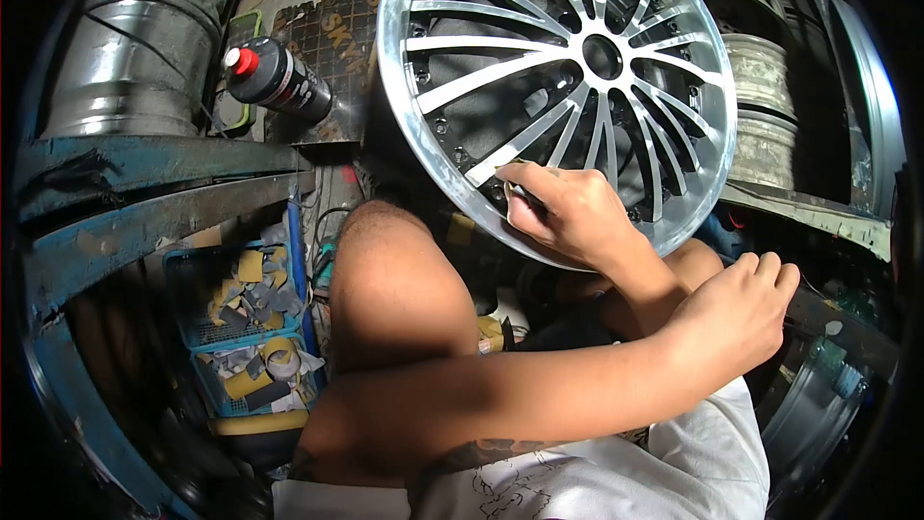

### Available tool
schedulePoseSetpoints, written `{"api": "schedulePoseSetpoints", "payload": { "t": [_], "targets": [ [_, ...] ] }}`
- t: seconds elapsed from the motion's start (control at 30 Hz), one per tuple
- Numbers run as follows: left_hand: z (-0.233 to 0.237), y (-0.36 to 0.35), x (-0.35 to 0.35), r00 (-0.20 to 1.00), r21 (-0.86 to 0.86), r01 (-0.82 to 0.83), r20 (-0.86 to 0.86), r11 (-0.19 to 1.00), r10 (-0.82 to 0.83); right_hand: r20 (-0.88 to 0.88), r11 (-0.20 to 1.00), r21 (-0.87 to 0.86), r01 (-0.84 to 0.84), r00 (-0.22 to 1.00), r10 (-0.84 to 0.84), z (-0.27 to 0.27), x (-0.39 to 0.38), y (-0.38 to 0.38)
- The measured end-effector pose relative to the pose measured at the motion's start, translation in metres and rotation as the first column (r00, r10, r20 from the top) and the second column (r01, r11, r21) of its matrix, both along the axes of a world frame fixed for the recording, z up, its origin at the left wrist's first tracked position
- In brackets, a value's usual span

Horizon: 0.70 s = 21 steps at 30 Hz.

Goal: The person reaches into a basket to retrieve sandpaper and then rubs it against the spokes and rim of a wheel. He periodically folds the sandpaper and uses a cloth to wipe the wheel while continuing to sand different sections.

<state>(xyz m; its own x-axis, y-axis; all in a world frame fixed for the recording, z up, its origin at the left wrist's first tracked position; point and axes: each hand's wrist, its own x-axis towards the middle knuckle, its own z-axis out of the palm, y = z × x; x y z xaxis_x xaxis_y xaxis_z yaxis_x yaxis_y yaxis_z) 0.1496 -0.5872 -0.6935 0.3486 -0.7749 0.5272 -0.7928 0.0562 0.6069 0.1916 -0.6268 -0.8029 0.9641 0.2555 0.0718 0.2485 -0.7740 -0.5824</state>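
A multi-spoke alloy wheel (520, 43) with bright machined spokes leans in front of my knees. My right hand (577, 207) is closed, pinching what looks like a small folded piece of sandpaper (509, 190) against the outer end of a lower-left spoke. Most of that piece is hidden by the fingers. My left forearm crosses over the right one. Beyond it, my left hand (736, 318) is closed, its fingers curled near my right knee; their tips are hidden, so anything inside cannot be made out.
A dark bottle with a red cap (279, 82) stands left of the wheel. Blue baskets (178, 303) of sandpaper scraps sit low on the left, beneath a worn blue metal frame (164, 162). Stacked rims (760, 101) stand at right, and a shiny metal cylinder (135, 48) at upper left.
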Motion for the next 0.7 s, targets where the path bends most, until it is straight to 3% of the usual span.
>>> {"api": "schedulePoseSetpoints", "payload": {
  "t": [0.07, 0.17, 0.23, 0.37, 0.43, 0.5, 0.53, 0.6, 0.7],
  "targets": [
    [-0.005, -0.006, -0.003, 0.998, -0.044, -0.003, -0.065, 0.999, 0.0, 0.004, 0.999, -0.029, 0.041, 0.999, -0.04, 0.001, 0.002, -0.004],
    [-0.004, -0.007, -0.003, 0.992, 0.048, 0.129, -0.018, 0.99, -0.129, 0.003, 0.995, -0.056, 0.088, 0.996, -0.088, 0.015, 0.005, -0.012],
    [0.004, 0.005, 0.005, 0.993, 0.009, 0.118, -0.031, 0.993, -0.118, -0.033, 0.987, -0.156, 0.031, 0.999, -0.037, 0.057, 0.025, 0.0],
    [0.007, 0.008, 0.003, 0.986, -0.005, 0.159, -0.059, 0.987, -0.159, -0.096, 0.977, -0.204, -0.063, 0.994, 0.044, 0.032, -0.002, -0.015],
    [0.001, -0.012, -0.011, 0.959, -0.064, 0.225, -0.164, 0.972, -0.233, 0.005, 0.942, -0.313, -0.12, 0.992, 0.128, 0.023, 0.004, -0.008],
    [0.002, -0.009, -0.011, 0.967, -0.079, 0.184, -0.164, 0.98, -0.195, 0.12, 0.927, -0.343, -0.152, 0.972, 0.204, 0.01, 0.017, -0.009],
    [0.004, -0.004, -0.008, 0.967, -0.078, 0.16, -0.186, 0.984, -0.172, 0.147, 0.876, -0.455, -0.16, 0.957, 0.251, 0.002, 0.02, -0.012],
    [0.007, -0.005, 0.006, 0.937, -0.019, 0.299, -0.182, 0.954, -0.297, 0.069, 0.831, -0.524, -0.186, 0.963, 0.259, 0.01, 0.016, -0.01],
    [0.008, -0.005, 0.013, 0.937, -0.004, 0.322, -0.139, 0.947, -0.32, 0.038, 0.804, -0.545, -0.238, 0.951, 0.307, 0.013, 0.02, -0.007]
  ]
}}
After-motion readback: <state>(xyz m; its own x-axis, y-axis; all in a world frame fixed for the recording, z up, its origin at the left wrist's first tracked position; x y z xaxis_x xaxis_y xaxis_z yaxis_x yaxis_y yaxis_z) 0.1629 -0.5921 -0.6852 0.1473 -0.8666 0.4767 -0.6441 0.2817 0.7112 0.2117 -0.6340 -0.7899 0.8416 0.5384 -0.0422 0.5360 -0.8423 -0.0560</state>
